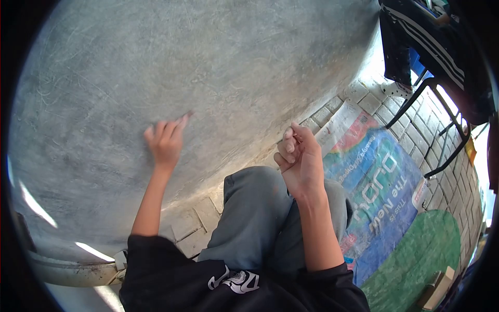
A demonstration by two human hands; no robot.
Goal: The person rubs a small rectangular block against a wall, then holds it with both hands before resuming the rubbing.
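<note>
A large grey, scratched surface (234, 67) fills the upper left. Against it rests my left hand (166, 139), its fingers bent round a small reddish-brown piece (190, 113) whose tip shows beyond the fingertips. My right hand (299, 158) is raised above my knees, palm turned up and fingers curled in, the thumb close to the fingertips. Something small and thin may lie between those fingers, too small to name. My right hand does not touch the grey surface.
A printed blue banner (371, 192) and a green round mat (421, 260) lie on the paving (447, 200) at the right. Another person's dark-trousered leg (397, 49) and a black chair frame (448, 169) are at the upper right. A pale pipe (78, 274) runs lower left.
</note>
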